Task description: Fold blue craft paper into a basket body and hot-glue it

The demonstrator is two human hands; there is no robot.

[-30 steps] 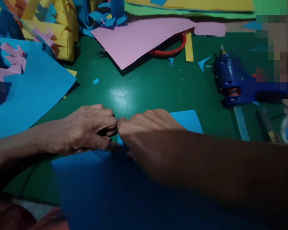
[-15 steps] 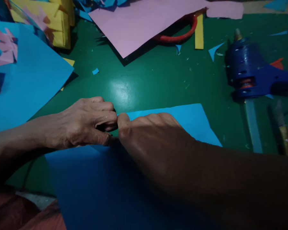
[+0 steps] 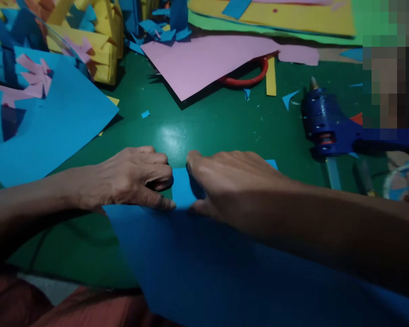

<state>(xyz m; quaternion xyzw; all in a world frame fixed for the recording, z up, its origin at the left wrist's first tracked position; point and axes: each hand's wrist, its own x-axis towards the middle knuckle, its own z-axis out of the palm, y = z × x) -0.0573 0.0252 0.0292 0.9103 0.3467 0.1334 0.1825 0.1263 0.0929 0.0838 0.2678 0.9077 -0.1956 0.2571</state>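
Note:
A large blue sheet of paper (image 3: 204, 268) lies across the front of the green table (image 3: 177, 122) and hangs toward me, with a strip of it (image 3: 182, 184) showing beyond the near edge between my hands. My left hand (image 3: 138, 177) has its fingers curled and its thumb stretched along the paper's edge. Opposite it, my right hand (image 3: 231, 181) is closed over the paper, thumb low on the edge and fingers on the far part. My right palm and forearm hide much of the sheet's right side.
A blue glue gun (image 3: 322, 118) lies at right, its glue stick pointing toward me. Red-handled scissors (image 3: 247, 81) rest partly under pink paper (image 3: 211, 61). Another blue sheet (image 3: 64, 122) and folded yellow paper pieces (image 3: 102, 59) are at left. Small scraps are scattered; the upper right corner is pixelated.
My right hand has moved right, opening a gap from my left hand. The near part of the blue sheet has shifted right. The view has tilted up, showing more of the table's back.

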